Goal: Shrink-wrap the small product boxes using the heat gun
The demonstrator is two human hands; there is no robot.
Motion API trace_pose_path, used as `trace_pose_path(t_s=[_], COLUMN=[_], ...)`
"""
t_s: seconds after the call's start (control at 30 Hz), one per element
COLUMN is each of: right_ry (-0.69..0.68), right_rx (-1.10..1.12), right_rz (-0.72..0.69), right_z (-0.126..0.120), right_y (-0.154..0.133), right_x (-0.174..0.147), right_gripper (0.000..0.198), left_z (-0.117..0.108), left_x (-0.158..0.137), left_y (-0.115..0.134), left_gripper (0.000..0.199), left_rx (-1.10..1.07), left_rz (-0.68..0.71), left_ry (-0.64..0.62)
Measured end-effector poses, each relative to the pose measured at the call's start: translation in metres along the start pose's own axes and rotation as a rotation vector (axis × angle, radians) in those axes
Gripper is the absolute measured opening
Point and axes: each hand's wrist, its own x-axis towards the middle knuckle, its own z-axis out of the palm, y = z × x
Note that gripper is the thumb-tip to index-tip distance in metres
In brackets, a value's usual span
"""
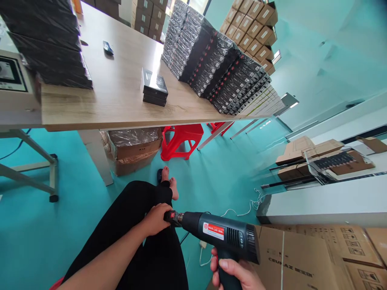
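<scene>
My right hand (238, 272) is wrapped round the handle of a dark heat gun (196, 224) with a red and white label. Its metal nozzle points left, toward my lap. At the nozzle, my left hand (157, 219) grips a small black box (172, 216) with a red mark; my fingers and the nozzle hide most of it. Whether nozzle and box touch, I cannot tell. Both hands are low, over my black-trousered legs. On the table above lie small black boxes (154, 86) in glossy wrap, stacked.
A wooden table (121, 104) carries tall stacks of wrapped black boxes (211, 60) and, at left, larger black packs (48, 44). A red stool (184, 139) and a brown carton (136, 149) stand beneath. Cartons (290, 257) sit at lower right; a white cable (252, 203) lies on the floor.
</scene>
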Motion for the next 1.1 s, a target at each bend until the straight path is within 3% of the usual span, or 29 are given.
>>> trace_pose_path(t_s=[0.17,0.43,0.87,1.0,1.1], right_ry=[-0.057,0.028,0.068,0.029,-0.047], right_rx=[-0.058,-0.009,0.026,0.120,0.313], right_rz=[-0.033,-0.044,-0.073,-0.026,0.012], right_z=[0.001,-0.021,-0.023,-0.032,-0.044], right_y=[0.001,-0.005,-0.002,0.004,0.010], right_x=[0.005,-0.009,-0.007,-0.003,-0.002], right_gripper=[0.045,0.037,0.031,0.030,0.030], left_z=[0.001,0.003,-0.001,0.000,-0.005], left_x=[-0.001,0.005,0.006,0.007,0.006], left_y=[0.001,-0.009,-0.006,-0.004,0.005], left_gripper=[0.028,0.034,0.035,0.035,0.035], left_rx=[0.009,-0.210,-0.340,-0.437,-0.623], left_rz=[-0.008,-0.069,-0.064,-0.127,-0.214], left_ry=[-0.005,0.046,0.025,0.007,-0.012])
